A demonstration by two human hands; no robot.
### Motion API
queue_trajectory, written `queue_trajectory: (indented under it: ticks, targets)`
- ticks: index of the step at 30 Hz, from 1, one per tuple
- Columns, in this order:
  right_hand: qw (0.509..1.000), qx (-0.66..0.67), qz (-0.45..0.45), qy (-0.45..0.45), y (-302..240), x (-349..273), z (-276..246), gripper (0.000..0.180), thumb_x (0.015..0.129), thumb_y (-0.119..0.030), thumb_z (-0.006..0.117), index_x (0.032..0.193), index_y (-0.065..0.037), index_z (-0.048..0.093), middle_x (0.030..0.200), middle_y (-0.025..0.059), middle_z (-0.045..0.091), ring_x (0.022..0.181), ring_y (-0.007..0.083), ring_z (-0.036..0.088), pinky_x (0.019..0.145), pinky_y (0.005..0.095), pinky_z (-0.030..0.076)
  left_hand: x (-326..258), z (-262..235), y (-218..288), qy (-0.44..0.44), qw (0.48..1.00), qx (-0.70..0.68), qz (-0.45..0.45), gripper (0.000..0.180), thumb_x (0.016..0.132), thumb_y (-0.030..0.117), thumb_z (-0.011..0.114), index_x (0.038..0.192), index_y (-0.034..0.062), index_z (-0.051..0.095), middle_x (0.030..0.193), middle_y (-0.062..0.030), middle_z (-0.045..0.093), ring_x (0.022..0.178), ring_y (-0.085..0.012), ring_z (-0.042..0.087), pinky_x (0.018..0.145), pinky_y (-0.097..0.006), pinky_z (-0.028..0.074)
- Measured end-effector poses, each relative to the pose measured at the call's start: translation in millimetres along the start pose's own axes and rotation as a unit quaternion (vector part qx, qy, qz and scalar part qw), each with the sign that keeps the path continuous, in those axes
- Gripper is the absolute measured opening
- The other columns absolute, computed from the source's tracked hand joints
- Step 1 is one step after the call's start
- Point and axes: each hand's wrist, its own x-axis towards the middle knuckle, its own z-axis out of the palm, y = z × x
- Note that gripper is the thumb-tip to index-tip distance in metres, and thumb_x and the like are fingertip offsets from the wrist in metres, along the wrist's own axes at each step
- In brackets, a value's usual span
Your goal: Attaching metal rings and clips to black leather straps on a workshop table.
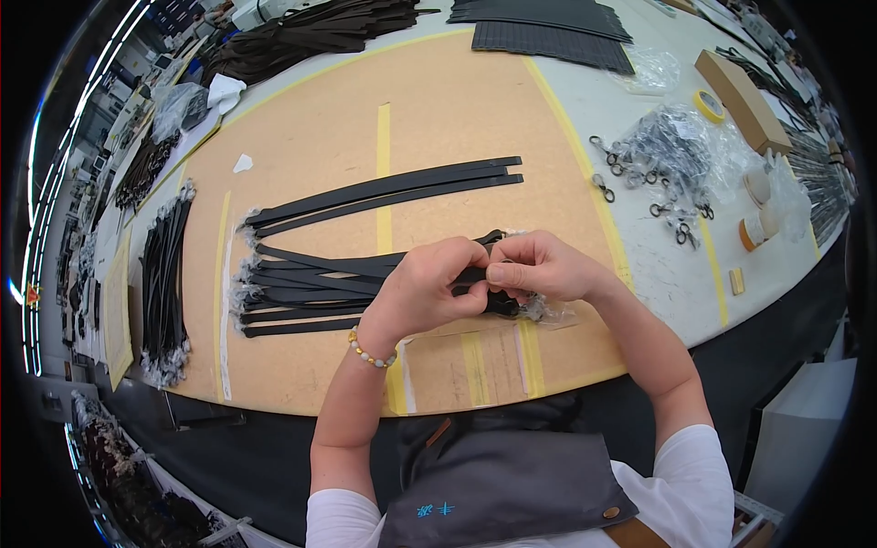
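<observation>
Both of my hands meet over the near right part of the board. Between the fingers of my left hand (422, 285) a black strap (470, 275) is pinched. My right hand (548, 267) closes thumb and forefinger at the same strap's end; the exact spot they grip is hidden. Under and beside my left hand lies a bunch of black straps (306, 297), their left ends wrapped in clear plastic. More wrapped ends (546, 310) show below my right hand. Farther off, a few flat black straps (384, 189) lie side by side.
A tan board (301, 173) with yellow tape strips covers the table. Dark metal clasps (605, 190) and bagged hardware (667, 142) lie right, near a tape roll (708, 106) and cardboard box (742, 100). Another strap bundle (166, 274) lies left; dark strips (311, 36) lie at the back.
</observation>
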Motion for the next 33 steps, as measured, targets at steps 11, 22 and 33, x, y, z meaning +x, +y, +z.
queue_trajectory:
  ticks: [11, 22, 33]
  targets:
    - [0.99, 0.007, -0.119, 0.073, 23, 6, 13, 0.031, 0.097, -0.023, 0.07, 0.073, -0.009, 0.056, 0.07, -0.0065, 0.051, 0.066, 0.0019, 0.04, 0.056, 0.0241, 0.031, -2, 1, -16, -0.066, 0.974, -0.19, -0.102, 0.016, 0.088, 0.002, 0.08, 0.094, -0.0004, 0.066, 0.089, -0.0053, 0.074, 0.082, -0.0097, 0.071, 0.072, -0.024, 0.057]
    - [0.782, -0.434, -0.021, 0.448, -20, -23, -79, 0.035, 0.09, -0.036, 0.076, 0.104, -0.005, 0.068, 0.097, 0.013, 0.073, 0.092, 0.03, 0.071, 0.082, 0.0411, 0.054, 19, 6, -36, -0.088, 0.99, -0.067, -0.085, 0.016, 0.088, 0.006, 0.08, 0.095, 0.0005, 0.066, 0.089, -0.0054, 0.067, 0.084, -0.0148, 0.064, 0.074, -0.03, 0.052]
    - [0.775, -0.459, 0.143, 0.411, 4, -25, -120, 0.033, 0.089, -0.025, 0.069, 0.112, -0.001, 0.067, 0.107, 0.0175, 0.074, 0.102, 0.0318, 0.07, 0.088, 0.0443, 0.055, 101, 15, -131, -0.049, 0.969, 0.216, -0.113, 0.018, 0.085, 0.008, 0.078, 0.098, 0.0009, 0.069, 0.095, -0.0131, 0.068, 0.092, -0.0267, 0.066, 0.085, -0.036, 0.055]
